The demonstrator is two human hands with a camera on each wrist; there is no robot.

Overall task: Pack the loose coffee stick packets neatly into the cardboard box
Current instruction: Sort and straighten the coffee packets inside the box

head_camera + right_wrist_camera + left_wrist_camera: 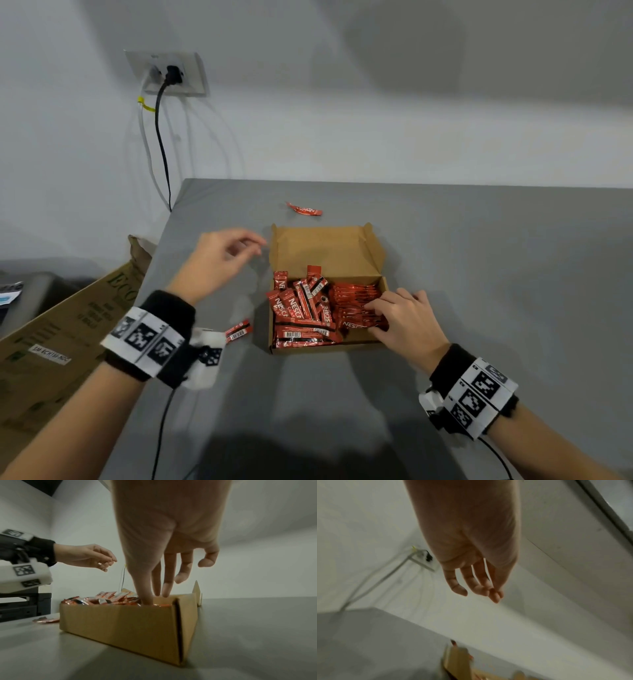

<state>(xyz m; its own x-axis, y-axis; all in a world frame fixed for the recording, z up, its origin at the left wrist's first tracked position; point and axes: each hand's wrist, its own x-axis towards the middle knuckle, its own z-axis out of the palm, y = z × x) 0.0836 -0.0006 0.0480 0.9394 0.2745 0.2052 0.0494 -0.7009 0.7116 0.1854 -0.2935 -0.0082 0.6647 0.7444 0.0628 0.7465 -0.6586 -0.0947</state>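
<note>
Indoors, a grey table [479,257] is seen pushed against a white wall [342,120], where a black plug and cable are fitted into a wall socket [168,73]. A large printed carton [65,329] is propped beside the table's left edge. Near the middle of the table an open cardboard box [325,246] is set with its lid folded back; it is filled with red coffee stick packets [301,308], stacked in a neat row on the right side and jumbled on the left. One loose packet [305,209] is left on the table beyond the box, and another packet [239,331] just beside its left wall. The right hand [404,318] is lowered into the box, straight fingers pressed onto the tidy row. The left hand [219,260] is held in the air left of the box, fingers loosely curled and nothing gripped.
</note>
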